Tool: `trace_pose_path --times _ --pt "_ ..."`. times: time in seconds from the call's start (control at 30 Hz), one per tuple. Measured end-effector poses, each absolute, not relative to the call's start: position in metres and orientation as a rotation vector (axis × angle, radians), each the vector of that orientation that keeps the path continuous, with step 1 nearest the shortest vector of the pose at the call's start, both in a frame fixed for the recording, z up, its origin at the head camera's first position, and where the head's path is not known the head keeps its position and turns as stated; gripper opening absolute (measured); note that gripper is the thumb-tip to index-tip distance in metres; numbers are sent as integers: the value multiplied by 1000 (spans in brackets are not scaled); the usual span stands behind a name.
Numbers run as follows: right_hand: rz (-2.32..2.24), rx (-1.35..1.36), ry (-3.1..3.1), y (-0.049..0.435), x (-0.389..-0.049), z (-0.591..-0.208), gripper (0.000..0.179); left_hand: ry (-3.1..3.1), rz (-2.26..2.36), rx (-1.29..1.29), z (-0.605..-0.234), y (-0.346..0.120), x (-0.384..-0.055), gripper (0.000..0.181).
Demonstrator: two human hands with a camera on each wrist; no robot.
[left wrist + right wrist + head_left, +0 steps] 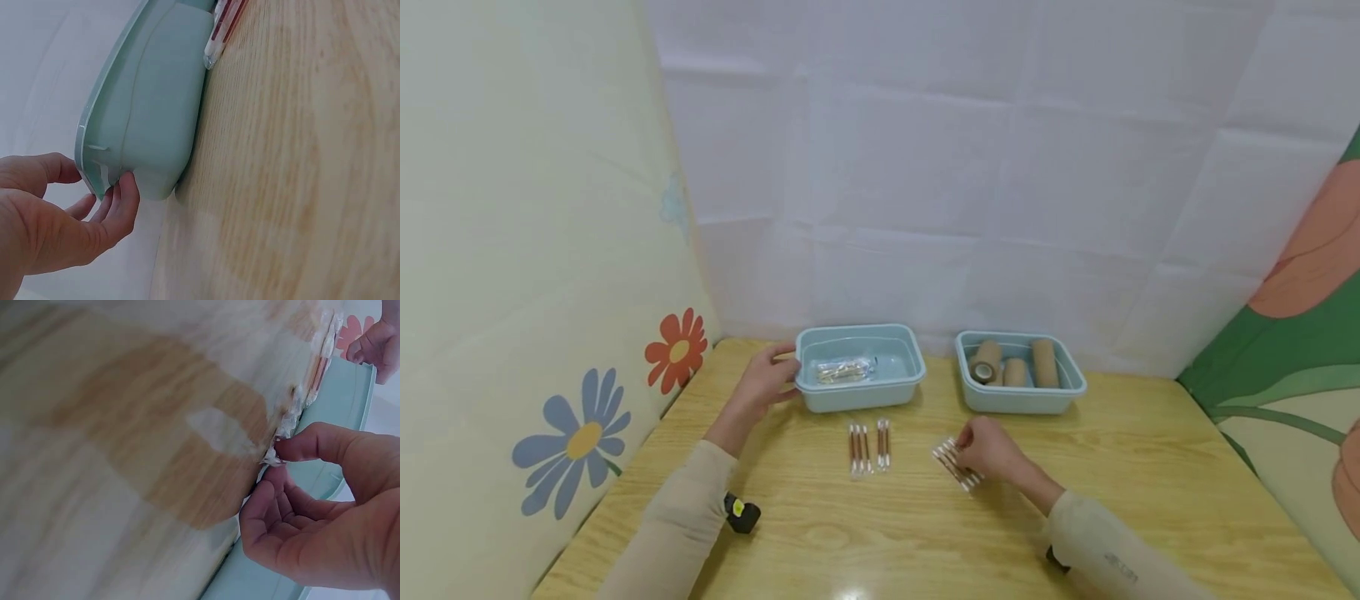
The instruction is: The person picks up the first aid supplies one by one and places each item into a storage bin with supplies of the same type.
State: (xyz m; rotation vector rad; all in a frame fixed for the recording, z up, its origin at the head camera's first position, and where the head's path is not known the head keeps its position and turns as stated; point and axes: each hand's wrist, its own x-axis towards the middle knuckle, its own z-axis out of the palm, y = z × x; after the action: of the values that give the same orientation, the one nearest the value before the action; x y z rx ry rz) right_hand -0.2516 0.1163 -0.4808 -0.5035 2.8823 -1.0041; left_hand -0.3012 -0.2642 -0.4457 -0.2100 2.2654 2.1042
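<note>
My left hand grips the left end of a light-blue plastic bin; in the left wrist view the thumb is at the rim and the fingers curl beneath it. A clear packet of swabs lies inside that bin. Right of it, my right hand pinches the edge of a clear packet of brown-stemmed, white-tipped cotton swabs, which lies slanted close over the table. In the right wrist view, thumb and forefinger meet on the crinkled wrapper. Two more swab packets, one left and one right, lie in front of the bin.
A second light-blue bin stands at the back right, holding several tan bandage rolls. The wood-grain table meets a white sheet behind and a flower-patterned wall at left.
</note>
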Motion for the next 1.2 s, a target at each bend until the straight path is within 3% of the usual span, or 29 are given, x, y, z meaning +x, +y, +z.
trace_pose_path --times 0.57,0.93,1.2 --pt "-1107 -600 2815 127 -250 -472 6 2267 2104 -187 -447 -264 -300 57" --pt "-1143 -484 2785 125 -253 -457 2 2279 2130 -211 -453 -266 -303 56" --pt "-1182 -520 2789 121 -260 -440 5 2279 2140 -216 -452 -265 -302 57"
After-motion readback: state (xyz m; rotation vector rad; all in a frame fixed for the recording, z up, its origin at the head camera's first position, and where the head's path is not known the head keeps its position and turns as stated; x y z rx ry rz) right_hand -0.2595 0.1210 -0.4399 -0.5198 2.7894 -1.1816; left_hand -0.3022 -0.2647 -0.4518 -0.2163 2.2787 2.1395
